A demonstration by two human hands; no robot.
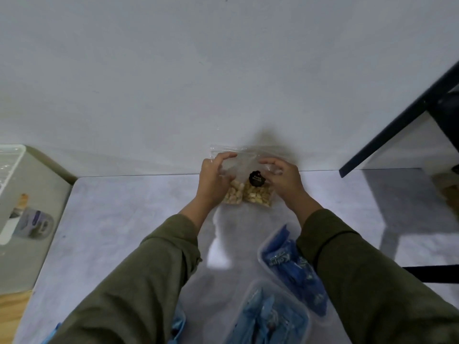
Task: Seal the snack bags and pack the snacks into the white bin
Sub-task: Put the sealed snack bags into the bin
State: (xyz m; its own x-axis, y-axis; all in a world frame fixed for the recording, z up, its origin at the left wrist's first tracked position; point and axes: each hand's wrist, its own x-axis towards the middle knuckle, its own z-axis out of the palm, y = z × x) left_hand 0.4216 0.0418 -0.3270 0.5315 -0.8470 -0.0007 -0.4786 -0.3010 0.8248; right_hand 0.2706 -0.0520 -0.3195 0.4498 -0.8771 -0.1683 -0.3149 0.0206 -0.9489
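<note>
One clear snack bag (244,187) of nuts, pinched at its top by left hand (214,178) and right hand (285,178); two clear tubs (269,247) of blue packets nearby

white bin (11,167) cut off at left edge, black label (257,179) text unreadable, bag's sides behind hands (213,180)

blurred, unreadable print on black round label (257,179) and blue packets (285,263)

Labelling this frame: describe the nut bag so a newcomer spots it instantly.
At the far edge of the grey table, against the wall, both hands hold a clear bag. It alone holds pale nuts and a round black label; the nearer tubs hold blue packets.
</note>
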